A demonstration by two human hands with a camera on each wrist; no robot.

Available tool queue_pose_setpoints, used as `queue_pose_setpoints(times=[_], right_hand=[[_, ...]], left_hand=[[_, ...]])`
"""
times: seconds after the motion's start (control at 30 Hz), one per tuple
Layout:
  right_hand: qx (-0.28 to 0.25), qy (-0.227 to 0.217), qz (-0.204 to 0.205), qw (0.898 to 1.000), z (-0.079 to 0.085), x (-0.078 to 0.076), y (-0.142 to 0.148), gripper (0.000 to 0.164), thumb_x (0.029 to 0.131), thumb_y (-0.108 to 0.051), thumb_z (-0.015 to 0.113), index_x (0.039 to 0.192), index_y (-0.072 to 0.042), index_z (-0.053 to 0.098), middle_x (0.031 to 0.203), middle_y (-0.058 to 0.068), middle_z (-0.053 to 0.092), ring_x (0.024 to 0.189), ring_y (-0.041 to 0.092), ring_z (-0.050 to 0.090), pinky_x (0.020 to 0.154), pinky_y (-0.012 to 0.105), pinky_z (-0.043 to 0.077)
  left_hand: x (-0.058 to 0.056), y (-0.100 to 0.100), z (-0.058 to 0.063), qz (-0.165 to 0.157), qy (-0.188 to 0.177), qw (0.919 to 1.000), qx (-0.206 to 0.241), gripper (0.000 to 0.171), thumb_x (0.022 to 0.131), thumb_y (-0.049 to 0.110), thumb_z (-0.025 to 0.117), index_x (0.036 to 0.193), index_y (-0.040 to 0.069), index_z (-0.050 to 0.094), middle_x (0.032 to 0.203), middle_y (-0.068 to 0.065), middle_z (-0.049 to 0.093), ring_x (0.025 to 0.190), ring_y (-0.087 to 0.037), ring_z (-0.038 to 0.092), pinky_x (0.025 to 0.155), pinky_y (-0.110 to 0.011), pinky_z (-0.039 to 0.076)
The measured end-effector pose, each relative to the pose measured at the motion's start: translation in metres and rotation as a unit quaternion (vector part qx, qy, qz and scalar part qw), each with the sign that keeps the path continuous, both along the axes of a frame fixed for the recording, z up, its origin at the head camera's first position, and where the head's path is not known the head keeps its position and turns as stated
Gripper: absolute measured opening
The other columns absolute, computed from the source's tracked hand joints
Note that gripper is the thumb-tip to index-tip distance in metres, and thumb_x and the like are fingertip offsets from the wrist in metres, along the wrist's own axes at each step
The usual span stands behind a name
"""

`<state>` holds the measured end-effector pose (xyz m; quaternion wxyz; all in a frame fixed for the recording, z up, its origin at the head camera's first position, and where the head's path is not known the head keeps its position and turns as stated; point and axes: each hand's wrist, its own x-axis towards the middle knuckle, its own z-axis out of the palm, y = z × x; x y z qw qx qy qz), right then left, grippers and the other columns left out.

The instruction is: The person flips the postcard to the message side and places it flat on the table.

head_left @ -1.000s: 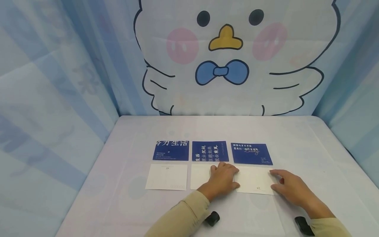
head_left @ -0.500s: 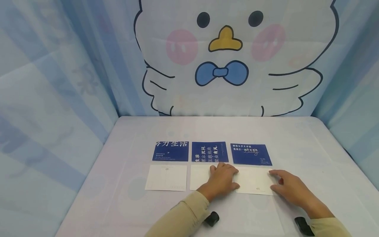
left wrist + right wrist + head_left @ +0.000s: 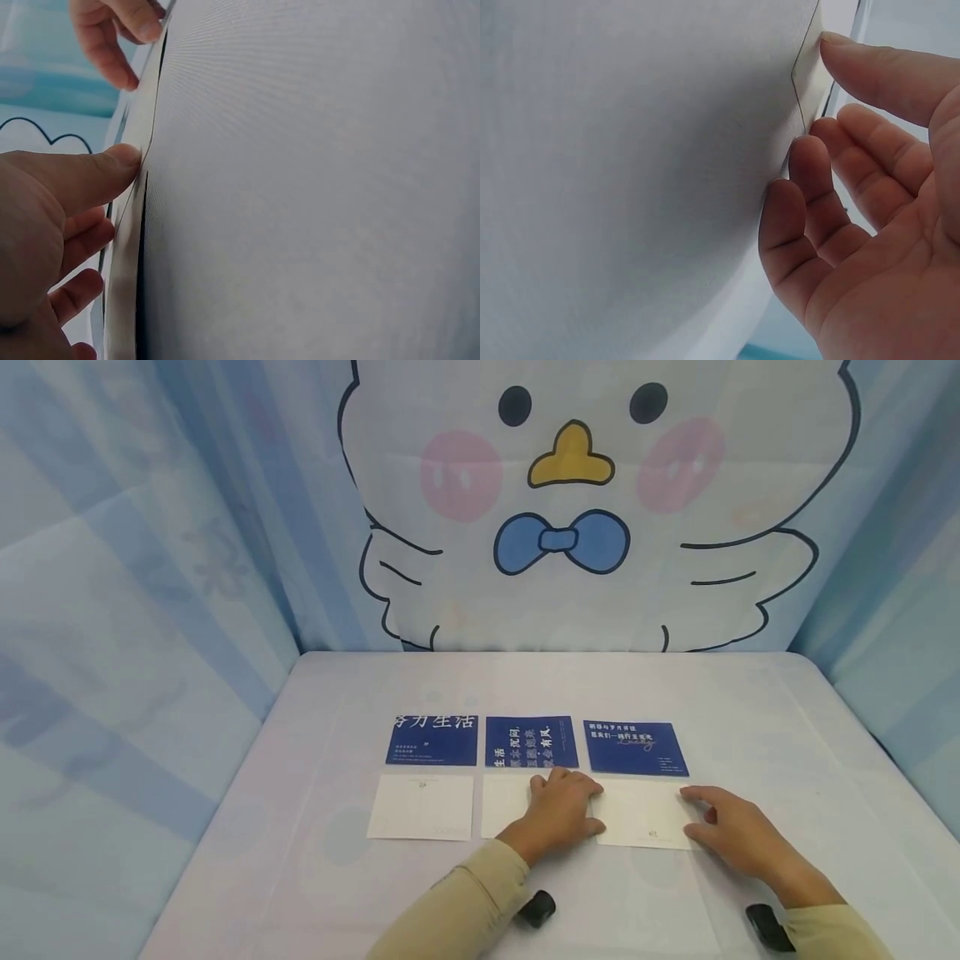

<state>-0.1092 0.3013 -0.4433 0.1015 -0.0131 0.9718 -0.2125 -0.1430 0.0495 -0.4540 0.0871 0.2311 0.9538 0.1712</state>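
Note:
A cream postcard (image 3: 645, 812) with a small mark near its lower edge lies flat on the table at the right of the front row. Thumb and fingers of my left hand (image 3: 557, 814) touch its left edge, spread apart. That hand also covers part of the middle cream postcard (image 3: 501, 802). At the opposite edge, my right hand (image 3: 735, 833) touches the card's corners with thumb and forefinger apart. In the left wrist view, the left thumb (image 3: 120, 159) rests where two cards meet. The right wrist view shows the right thumb (image 3: 855, 64) at a card edge, other fingers loosely bent.
A third cream postcard (image 3: 422, 808) lies at the left of the front row. Behind stand three blue postcards with white lettering: left card (image 3: 432, 743), middle card (image 3: 532, 743) and right card (image 3: 636, 750). Black wrist devices (image 3: 538, 910) show below the sleeves. A cartoon-print curtain (image 3: 570, 602) hangs behind the table.

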Motion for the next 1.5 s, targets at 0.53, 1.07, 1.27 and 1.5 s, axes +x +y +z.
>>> queue_pose_setpoints(times=[0.53, 1.07, 1.27, 1.5], right_hand=[[-0.011, 0.024, -0.004, 1.000, 0.002, 0.002, 0.002, 0.061, 0.086, -0.018, 0.075, 0.136, 0.007, 0.052, 0.110, 0.024, 0.061, 0.087, 0.030, 0.055, 0.075, 0.048, 0.051], [0.007, 0.046, -0.003, 0.999, 0.025, -0.042, 0.011, 0.060, 0.093, -0.025, 0.070, 0.142, 0.003, 0.048, 0.136, 0.038, 0.047, 0.118, 0.056, 0.048, 0.090, 0.066, 0.045], [0.018, 0.017, 0.011, 1.000, 0.020, -0.062, 0.011, 0.059, 0.093, -0.022, 0.068, 0.143, 0.003, 0.048, 0.142, 0.038, 0.042, 0.128, 0.059, 0.038, 0.099, 0.069, 0.035], [0.014, 0.000, 0.028, 1.000, 0.012, -0.074, 0.009, 0.057, 0.093, -0.019, 0.069, 0.142, 0.003, 0.049, 0.143, 0.038, 0.041, 0.131, 0.059, 0.036, 0.102, 0.068, 0.032]], left_hand=[[-0.007, -0.002, -0.004, 0.007, -0.019, 0.9989, 0.043, 0.049, 0.087, 0.039, 0.078, 0.132, 0.026, 0.064, 0.136, 0.012, 0.058, 0.127, -0.015, 0.045, 0.094, -0.038, 0.036], [-0.062, -0.006, 0.013, 0.034, 0.000, 0.9977, 0.059, 0.061, 0.088, 0.039, 0.077, 0.144, 0.027, 0.055, 0.146, 0.011, 0.051, 0.135, -0.017, 0.040, 0.100, -0.041, 0.031], [-0.070, -0.003, 0.005, 0.044, -0.013, 0.9972, 0.059, 0.060, 0.087, 0.037, 0.079, 0.142, 0.028, 0.057, 0.144, 0.012, 0.054, 0.134, -0.016, 0.040, 0.098, -0.041, 0.029], [-0.075, 0.002, 0.003, 0.045, -0.029, 0.9963, 0.067, 0.062, 0.086, 0.035, 0.080, 0.143, 0.030, 0.056, 0.142, 0.012, 0.055, 0.134, -0.016, 0.039, 0.100, -0.041, 0.027]])
